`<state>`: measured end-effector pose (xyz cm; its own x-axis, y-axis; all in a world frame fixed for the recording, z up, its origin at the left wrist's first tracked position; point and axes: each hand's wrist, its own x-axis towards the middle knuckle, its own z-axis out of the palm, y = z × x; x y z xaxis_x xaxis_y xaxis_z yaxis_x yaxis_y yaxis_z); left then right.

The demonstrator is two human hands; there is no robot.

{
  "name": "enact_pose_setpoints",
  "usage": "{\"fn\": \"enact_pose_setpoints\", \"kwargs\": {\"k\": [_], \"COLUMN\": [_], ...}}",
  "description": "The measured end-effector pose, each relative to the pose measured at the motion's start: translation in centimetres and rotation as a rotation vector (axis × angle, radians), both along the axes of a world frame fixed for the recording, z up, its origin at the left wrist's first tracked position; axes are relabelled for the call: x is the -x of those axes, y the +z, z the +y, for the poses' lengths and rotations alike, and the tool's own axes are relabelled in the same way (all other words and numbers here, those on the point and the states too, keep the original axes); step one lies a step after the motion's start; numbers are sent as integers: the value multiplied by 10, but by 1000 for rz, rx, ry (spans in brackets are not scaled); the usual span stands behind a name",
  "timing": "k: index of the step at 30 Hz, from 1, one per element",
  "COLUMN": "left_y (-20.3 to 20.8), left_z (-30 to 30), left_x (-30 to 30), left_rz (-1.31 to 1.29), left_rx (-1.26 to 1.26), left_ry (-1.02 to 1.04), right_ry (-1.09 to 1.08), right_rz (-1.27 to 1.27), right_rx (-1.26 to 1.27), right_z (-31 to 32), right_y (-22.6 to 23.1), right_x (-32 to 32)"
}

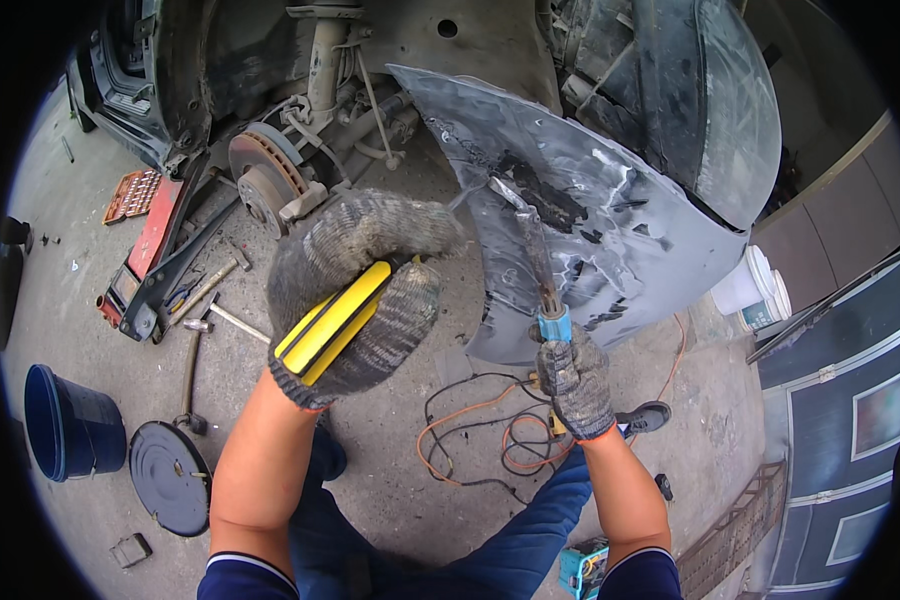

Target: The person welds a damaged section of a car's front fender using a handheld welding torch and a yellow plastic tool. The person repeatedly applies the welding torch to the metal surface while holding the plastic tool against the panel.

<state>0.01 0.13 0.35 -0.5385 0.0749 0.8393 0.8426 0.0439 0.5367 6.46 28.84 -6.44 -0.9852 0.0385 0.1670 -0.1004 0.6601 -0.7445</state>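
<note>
My left hand (365, 290), in a grey knitted work glove, is closed around a yellow-and-black tool handle (332, 322); its working end is hidden by the fingers. A thin pale strip (467, 193) reaches from the glove toward a hot iron's tip. My right hand (576, 380), gloved alike, grips that soldering iron (540, 255), which has a blue collar and a long discoloured shaft. Its bent, flattened tip lies at a dark, scorched patch on a grey fender panel (660, 270). Whitish smears and black melted spots mark the panel.
Behind the panel stands a vehicle body with an exposed brake disc (265, 180). At left are a red floor jack (155, 235), a socket set (132, 197), hammers (198, 325), a blue bucket (70, 420) and a black lid (170, 478). Cables (490, 425) loop below; white buckets (750, 285) stand right.
</note>
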Motion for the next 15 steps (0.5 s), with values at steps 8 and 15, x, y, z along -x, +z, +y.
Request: {"fn": "enact_pose_setpoints", "kwargs": {"k": [8, 15], "left_y": [-2, 4], "left_z": [3, -3], "left_x": [-2, -4], "left_rz": [-44, -24], "left_rx": [-73, -53], "left_ry": [-8, 80], "right_ry": [36, 35], "right_rz": [1, 9], "right_rx": [175, 133], "right_z": [-1, 3], "right_y": [-3, -6], "right_x": [1, 1]}}
